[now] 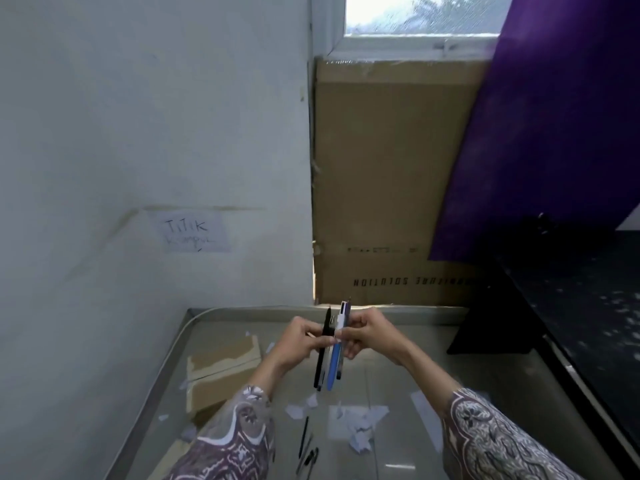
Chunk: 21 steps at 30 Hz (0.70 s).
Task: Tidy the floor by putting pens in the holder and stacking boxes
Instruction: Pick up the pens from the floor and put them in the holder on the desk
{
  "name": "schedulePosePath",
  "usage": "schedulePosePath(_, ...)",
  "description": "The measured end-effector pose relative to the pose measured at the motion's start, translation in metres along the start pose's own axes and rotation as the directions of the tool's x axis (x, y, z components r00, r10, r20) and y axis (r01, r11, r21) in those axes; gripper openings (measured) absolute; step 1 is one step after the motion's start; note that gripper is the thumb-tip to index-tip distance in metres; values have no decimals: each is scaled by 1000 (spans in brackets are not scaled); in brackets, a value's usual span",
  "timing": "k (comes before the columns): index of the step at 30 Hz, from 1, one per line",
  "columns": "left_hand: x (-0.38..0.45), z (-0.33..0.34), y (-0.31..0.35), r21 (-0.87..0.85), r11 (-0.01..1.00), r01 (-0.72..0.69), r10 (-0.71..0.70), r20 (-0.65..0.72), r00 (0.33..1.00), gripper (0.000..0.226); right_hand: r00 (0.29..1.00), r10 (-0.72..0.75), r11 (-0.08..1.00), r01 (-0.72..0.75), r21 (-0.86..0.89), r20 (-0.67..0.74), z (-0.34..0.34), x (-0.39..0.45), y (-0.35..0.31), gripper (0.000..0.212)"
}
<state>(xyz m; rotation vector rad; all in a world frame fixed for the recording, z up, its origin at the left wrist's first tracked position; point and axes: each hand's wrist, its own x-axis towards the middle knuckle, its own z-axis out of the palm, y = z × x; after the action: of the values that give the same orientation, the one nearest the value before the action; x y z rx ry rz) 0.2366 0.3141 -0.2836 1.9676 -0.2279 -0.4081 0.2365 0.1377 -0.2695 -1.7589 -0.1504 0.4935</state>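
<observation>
Both hands hold an upright bundle of pens point(330, 365) above the floor: a black one, a blue one and a white-topped one. My left hand point(301, 341) grips the bundle from the left, its thumb across the barrels. My right hand point(363, 336) pinches the bundle from the right. Several more dark pens point(306, 448) lie on the floor below. Brown cardboard boxes point(221, 372) lie stacked flat at the left, partly behind my left forearm. No pen holder is in view.
Torn white paper scraps point(360, 427) litter the grey floor point(485, 382). A large cardboard sheet point(391, 185) leans on the far wall under a window, with a purple board point(554, 133) at the right. A dark surface point(588, 323) runs along the right edge.
</observation>
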Motion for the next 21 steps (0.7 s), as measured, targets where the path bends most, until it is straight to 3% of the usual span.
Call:
schedulePosePath(8, 42, 13, 76, 6, 995, -98, 98, 59, 993, 4, 950, -126, 983, 81, -165, -285, -64, -28, -34, 10)
schedulePosePath(11, 60, 17, 91, -4, 993, -118, 118, 70, 991, 15, 913, -158, 978, 93, -184, -377, -85, -41, -32, 10)
schedulePosePath(21, 125, 47, 138, 89, 948, -306, 292, 142, 946, 15, 678, -196, 980, 119, -157, -708, -163, -81, -17, 8)
